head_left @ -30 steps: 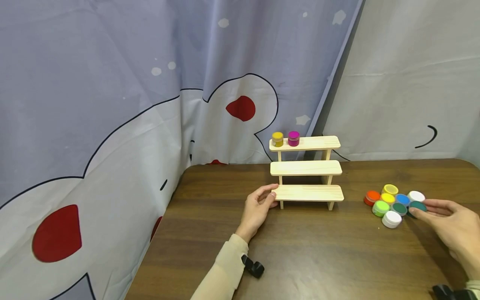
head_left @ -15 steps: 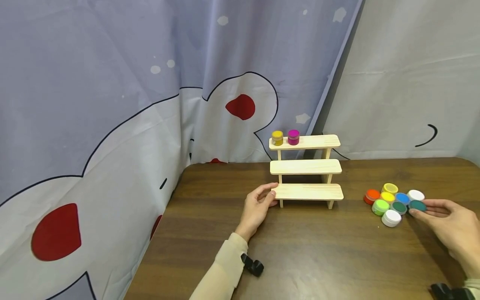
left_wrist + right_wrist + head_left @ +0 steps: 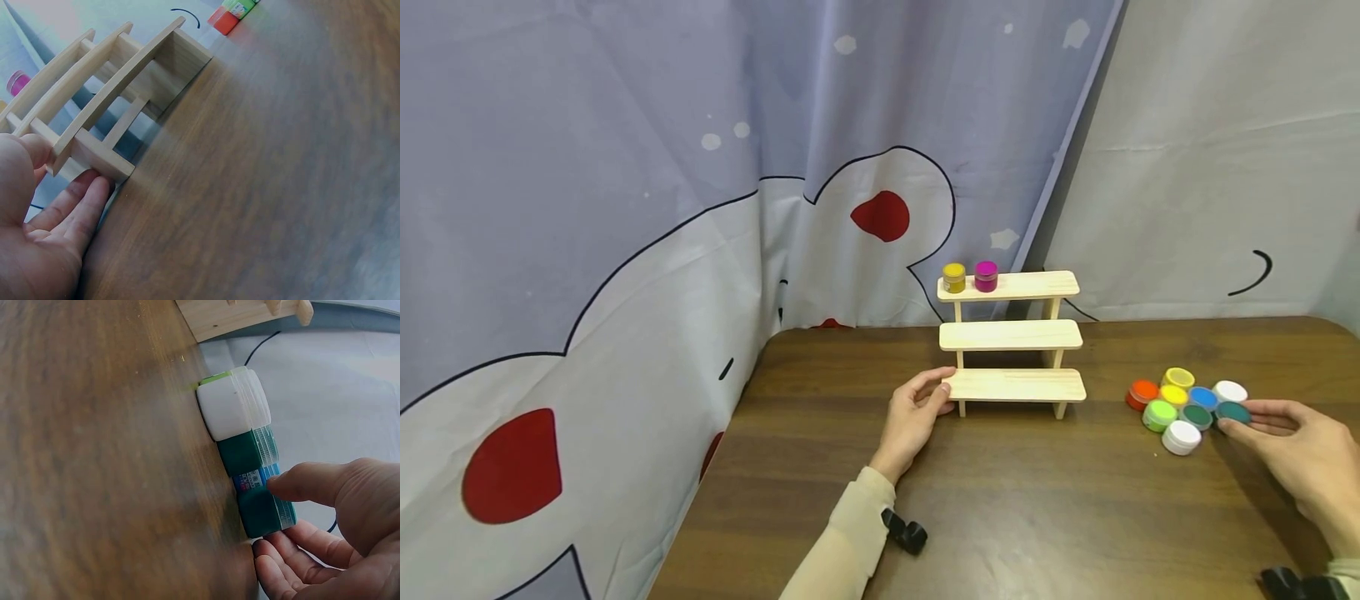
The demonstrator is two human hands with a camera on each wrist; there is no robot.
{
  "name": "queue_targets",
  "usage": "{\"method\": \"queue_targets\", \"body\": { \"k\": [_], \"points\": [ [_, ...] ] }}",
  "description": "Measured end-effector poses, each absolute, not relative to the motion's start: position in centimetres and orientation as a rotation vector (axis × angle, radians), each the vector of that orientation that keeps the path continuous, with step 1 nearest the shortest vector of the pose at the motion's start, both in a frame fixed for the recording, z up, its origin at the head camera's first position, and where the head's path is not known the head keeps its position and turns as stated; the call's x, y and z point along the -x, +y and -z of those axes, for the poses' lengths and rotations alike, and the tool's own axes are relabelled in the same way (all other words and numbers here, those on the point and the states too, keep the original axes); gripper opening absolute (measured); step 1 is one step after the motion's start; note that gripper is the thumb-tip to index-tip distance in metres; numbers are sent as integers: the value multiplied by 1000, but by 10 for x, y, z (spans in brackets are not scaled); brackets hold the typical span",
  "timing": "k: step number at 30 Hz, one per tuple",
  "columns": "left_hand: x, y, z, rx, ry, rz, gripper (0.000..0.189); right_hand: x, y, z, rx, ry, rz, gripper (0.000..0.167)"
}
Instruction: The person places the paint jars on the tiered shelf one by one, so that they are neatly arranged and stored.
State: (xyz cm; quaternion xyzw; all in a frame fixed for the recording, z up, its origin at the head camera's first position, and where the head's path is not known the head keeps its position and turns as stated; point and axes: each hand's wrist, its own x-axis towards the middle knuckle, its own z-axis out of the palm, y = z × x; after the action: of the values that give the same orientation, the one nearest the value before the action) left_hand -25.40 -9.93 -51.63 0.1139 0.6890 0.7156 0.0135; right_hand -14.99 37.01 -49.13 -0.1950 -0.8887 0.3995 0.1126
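Note:
A three-tier wooden display stand (image 3: pixel 1015 386) stands on the table. My left hand (image 3: pixel 910 425) holds the left end of its lowest board, thumb at the board's end and fingers against the side leg (image 3: pixel 103 157). At the right, my right hand (image 3: pixel 1303 450) pinches a teal-lidded paint jar (image 3: pixel 261 512) between thumb and fingers; the jar still sits on the table among the others. Beside it are a dark green jar (image 3: pixel 1197 417), a blue one (image 3: pixel 1203 398) and two white ones. On the top tier stand a yellow jar (image 3: pixel 954 278) and a magenta jar (image 3: pixel 987 277).
Red (image 3: pixel 1142 394), yellow and light green jars (image 3: pixel 1160 415) complete the tight cluster right of the stand. The brown wooden table (image 3: pixel 1037 508) extends in front. A patterned curtain (image 3: pixel 662 250) hangs behind and along the left edge.
Both hands stay where they were, the left at the stand and the right at the teal-lidded jar. Only a slight shift of the head view shows.

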Motion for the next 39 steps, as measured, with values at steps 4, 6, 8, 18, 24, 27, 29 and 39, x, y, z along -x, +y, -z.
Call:
{"method": "queue_targets", "body": {
  "k": [4, 6, 8, 18, 24, 27, 29, 39],
  "points": [
    [254, -100, 516, -341, 2139, -2228, 29, 149, 368, 493, 564, -2583, -1184, 60],
    [254, -100, 516, -338, 2139, -2231, 28, 150, 367, 493, 558, -2568, -1190, 58],
    [254, -99, 516, -339, 2142, -2229, 28, 150, 368, 494, 543, -2556, -1204, 57],
    [254, -100, 516, -368, 2146, -2231, 29, 152, 371, 493, 598, -2563, -1263, 57],
    [254, -100, 517, -361, 2137, -2240, 29, 151, 372, 490, 601, -2567, -1276, 57],
    [254, -99, 517, -359, 2128, -2242, 29, 149, 373, 488, 585, -2543, -1319, 53],
    [254, -99, 517, -359, 2126, -2242, 29, 148, 374, 486, 577, -2524, -1343, 44],
    [254, -99, 516, -367, 2133, -2234, 30, 145, 372, 481, 468, -2357, -1484, 27]
  ]
}}
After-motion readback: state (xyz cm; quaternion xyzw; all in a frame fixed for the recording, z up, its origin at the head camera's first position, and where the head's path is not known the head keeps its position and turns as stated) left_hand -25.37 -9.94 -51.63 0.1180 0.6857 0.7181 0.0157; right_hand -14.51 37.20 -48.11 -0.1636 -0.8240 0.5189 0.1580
